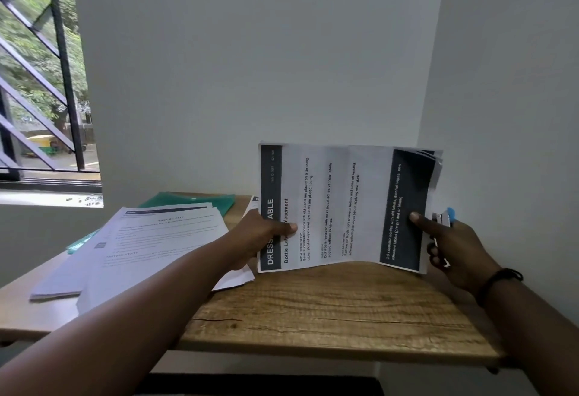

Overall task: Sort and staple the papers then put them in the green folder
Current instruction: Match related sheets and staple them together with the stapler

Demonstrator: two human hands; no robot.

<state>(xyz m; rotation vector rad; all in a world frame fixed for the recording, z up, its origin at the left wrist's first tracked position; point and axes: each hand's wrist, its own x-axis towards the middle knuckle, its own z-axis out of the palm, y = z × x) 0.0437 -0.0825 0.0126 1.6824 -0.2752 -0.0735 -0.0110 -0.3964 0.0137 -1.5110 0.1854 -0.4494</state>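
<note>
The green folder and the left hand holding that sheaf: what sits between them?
In the head view, a loose pile of papers on the table partly covers the green folder and reaches the left hand.

Green folder [200, 201]; wood-grain table [313, 308]; blue-tipped stapler [443, 218].

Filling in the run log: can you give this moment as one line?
left hand: holds paper stack | right hand: holds stack plus stapler | green folder: on desk, under loose papers | filing: not yet
</note>
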